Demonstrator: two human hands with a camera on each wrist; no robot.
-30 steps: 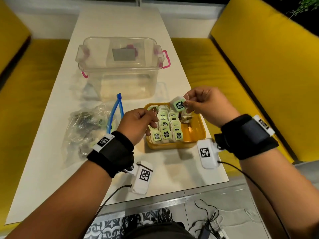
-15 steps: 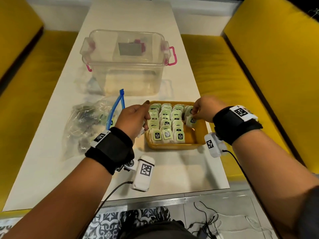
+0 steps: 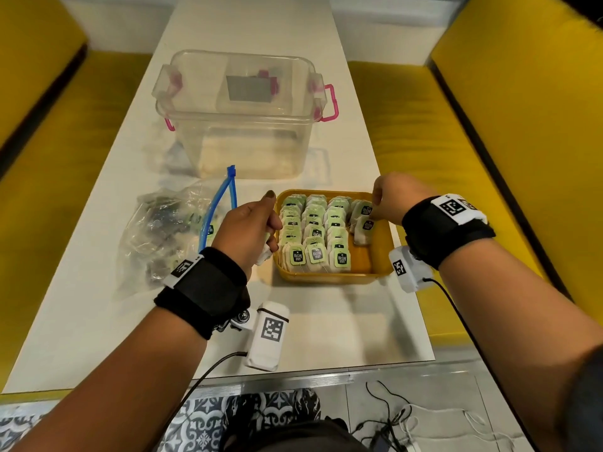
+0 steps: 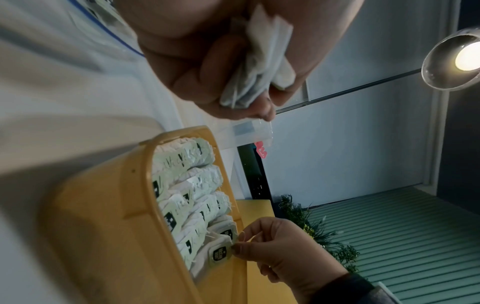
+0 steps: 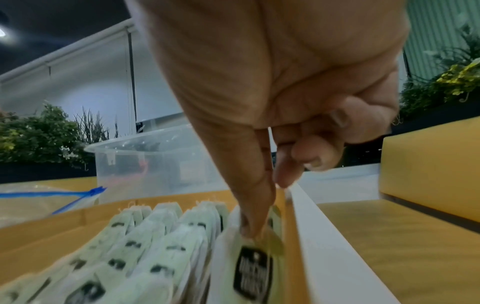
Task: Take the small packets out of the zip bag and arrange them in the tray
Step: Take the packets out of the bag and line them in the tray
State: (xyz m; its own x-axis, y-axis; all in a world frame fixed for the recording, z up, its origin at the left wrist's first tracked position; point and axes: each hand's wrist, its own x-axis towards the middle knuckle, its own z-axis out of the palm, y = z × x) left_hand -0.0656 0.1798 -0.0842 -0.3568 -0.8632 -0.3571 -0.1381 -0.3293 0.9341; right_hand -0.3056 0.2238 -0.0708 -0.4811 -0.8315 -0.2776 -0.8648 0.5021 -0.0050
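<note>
The yellow tray (image 3: 326, 277) holds three full rows of white packets with green tags (image 3: 315, 230). At its right side my right hand (image 3: 377, 208) pinches the tag of one packet (image 3: 364, 228) (image 5: 249, 269), which stands in a short fourth row. My left hand (image 3: 257, 223) hovers at the tray's left edge, fingers curled round a small bunch of packets (image 4: 259, 61). The clear zip bag (image 3: 156, 230) with its blue zipper lies open on the table to the left, with more packets inside.
A clear plastic box (image 3: 241, 115) with pink latches stands behind the tray. The white table (image 3: 342, 337) is flanked by yellow benches (image 3: 424, 141). The tray's front right corner (image 3: 368, 259) is bare.
My right hand came down from above the tray and lowered its packet into the right-hand row. My left hand stayed at the tray's left edge with its bunch.
</note>
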